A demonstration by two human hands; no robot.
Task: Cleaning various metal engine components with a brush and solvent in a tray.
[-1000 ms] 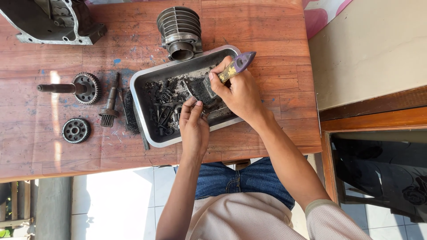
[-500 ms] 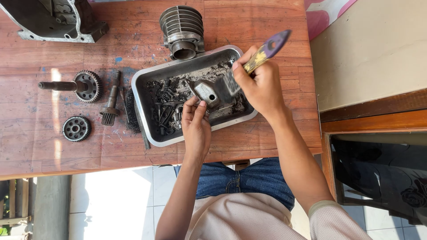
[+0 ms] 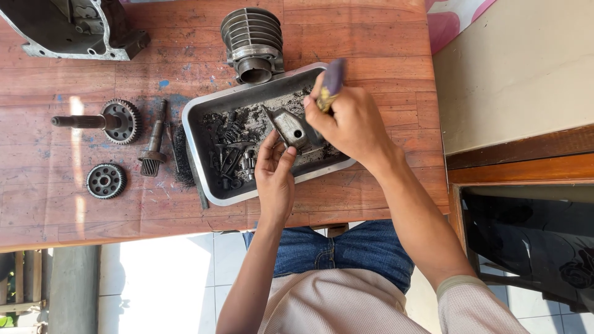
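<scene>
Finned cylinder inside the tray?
No: the finned cylinder stands on the wooden table, just beyond the metal tray rim.

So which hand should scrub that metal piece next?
Probably the right hand: it grips the paintbrush right above the grey metal part. The left hand is busy holding that part over the metal tray.
</scene>
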